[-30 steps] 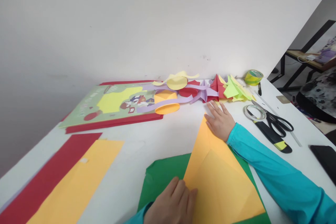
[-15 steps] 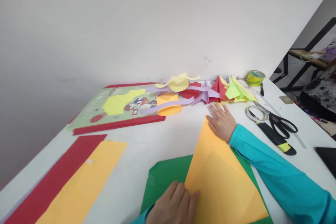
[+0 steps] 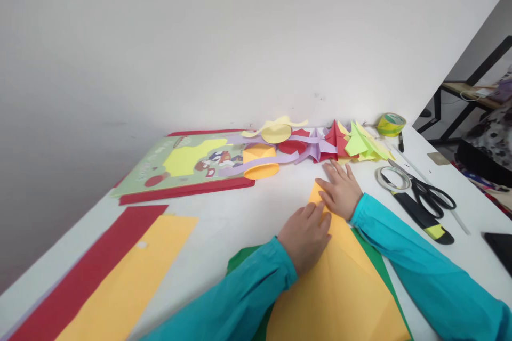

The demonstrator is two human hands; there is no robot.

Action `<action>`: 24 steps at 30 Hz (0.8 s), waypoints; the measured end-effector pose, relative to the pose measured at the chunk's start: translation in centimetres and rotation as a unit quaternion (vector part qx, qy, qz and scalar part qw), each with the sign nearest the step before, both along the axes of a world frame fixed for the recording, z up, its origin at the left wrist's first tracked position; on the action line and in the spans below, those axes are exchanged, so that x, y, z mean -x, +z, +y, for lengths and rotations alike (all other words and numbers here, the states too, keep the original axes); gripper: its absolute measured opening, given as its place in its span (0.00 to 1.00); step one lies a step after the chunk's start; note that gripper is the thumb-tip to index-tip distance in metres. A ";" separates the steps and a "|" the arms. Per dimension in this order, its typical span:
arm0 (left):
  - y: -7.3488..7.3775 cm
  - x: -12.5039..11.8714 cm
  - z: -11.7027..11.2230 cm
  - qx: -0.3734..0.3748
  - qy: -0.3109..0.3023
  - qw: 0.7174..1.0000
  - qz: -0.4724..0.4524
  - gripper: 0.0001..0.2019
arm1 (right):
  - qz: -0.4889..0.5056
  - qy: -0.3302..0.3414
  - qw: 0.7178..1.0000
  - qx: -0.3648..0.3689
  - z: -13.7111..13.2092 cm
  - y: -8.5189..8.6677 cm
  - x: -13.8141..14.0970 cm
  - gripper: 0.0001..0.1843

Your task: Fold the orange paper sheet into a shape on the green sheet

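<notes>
A folded orange sheet of paper [image 3: 340, 282] comes to a point at its far end and lies over a green sheet [image 3: 242, 256]. My right hand [image 3: 340, 190] rests on that point, fingers apart and laid out on paper and table. Just to its left, my left hand [image 3: 306, 237] presses on the sheet's left edge near the tip, with curled fingers held together. Its fingertips come close to my right thumb. Both sleeves are turquoise, and the left forearm covers part of the green sheet.
On the left lie a red strip [image 3: 96, 266] and an orange strip [image 3: 132, 277]. At the back are a printed folder [image 3: 160, 154] and folded paper stars [image 3: 334, 141]. Scissors [image 3: 432, 194], a box cutter [image 3: 424, 218], a tape roll [image 3: 408, 184] and yellow tape [image 3: 391, 125] stand right.
My left hand has slid up and away from me along the orange paper's left edge, from the near part to close by the tip. My right hand stays at the tip.
</notes>
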State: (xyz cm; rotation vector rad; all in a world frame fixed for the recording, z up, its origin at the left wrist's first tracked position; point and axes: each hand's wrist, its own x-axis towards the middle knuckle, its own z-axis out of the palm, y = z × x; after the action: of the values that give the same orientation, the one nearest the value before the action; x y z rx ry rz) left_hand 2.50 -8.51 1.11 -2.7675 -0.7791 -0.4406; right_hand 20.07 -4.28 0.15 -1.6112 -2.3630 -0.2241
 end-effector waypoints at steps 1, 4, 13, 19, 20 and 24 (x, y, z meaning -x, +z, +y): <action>-0.5 -0.4 0.1 0.000 0.008 1.000 -0.002 0.16 | -0.002 -0.003 1.000 0.005 0.0 0.0 0.0 0.21; -1.3 -0.7 -0.2 -0.007 0.013 1.000 -0.014 0.18 | -0.006 -0.009 1.000 0.019 0.0 0.2 0.2 0.22; -1.4 -0.4 -0.5 0.004 0.012 1.000 -0.027 0.18 | -0.009 -0.033 0.998 0.050 0.4 0.5 0.6 0.22; -0.9 -0.3 -0.5 0.047 0.020 0.999 -0.008 0.18 | -0.010 -0.030 0.997 0.069 0.4 0.6 0.6 0.23; -0.8 -0.3 -0.5 0.049 0.021 0.999 -0.006 0.18 | -0.008 -0.028 0.997 0.068 0.4 0.6 0.6 0.23; -1.0 -0.2 -0.5 0.039 0.023 0.999 -0.004 0.18 | 0.004 -0.027 0.998 0.055 0.2 0.6 0.6 0.22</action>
State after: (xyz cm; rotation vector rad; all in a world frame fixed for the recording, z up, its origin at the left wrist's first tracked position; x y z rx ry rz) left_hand 2.72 -9.04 0.14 -2.8140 -0.8793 -0.4227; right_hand 19.48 -4.12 0.73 -1.7237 -2.3662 -0.1001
